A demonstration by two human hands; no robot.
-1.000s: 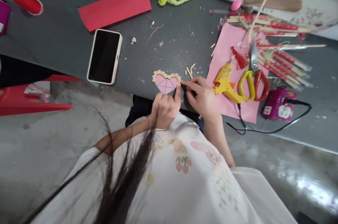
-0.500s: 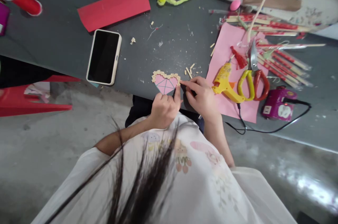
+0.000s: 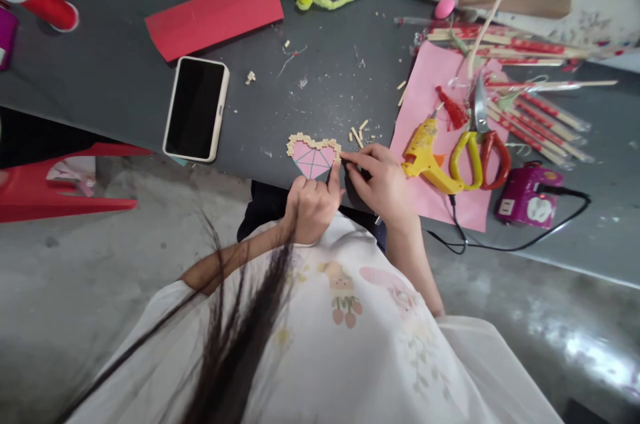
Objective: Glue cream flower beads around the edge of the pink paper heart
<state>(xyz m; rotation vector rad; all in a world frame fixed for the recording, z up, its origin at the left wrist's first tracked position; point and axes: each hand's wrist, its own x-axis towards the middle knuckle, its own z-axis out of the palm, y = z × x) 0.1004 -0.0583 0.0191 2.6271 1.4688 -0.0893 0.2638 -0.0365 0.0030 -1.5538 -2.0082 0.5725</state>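
A pink paper heart [image 3: 314,156] with dark crossing lines lies near the table's front edge. Small pale wooden pieces [image 3: 315,143] form a raised border along its top and upper right side. My left hand [image 3: 314,207] keeps the heart down, its index finger stretched onto the lower right edge and its other fingers curled; its thumb is hidden. From the right, my right hand [image 3: 383,184] reaches in with its index fingertip at the border. Its thumb stays apart from that finger, and no object shows between them. Short cut sticks [image 3: 357,137] lie just beyond this hand.
Right of my hands, a yellow glue gun [image 3: 425,154] and scissors [image 3: 480,144] rest on pink paper [image 3: 400,131]. A black cord runs to a purple box [image 3: 530,196]. Packaged sticks [image 3: 540,117] lie beyond. Leftward are a phone [image 3: 196,109] and red paper [image 3: 215,16].
Both hands hold nearly the same position at the heart. The right thumb has shifted slightly left, and the hanging hair has swung left.
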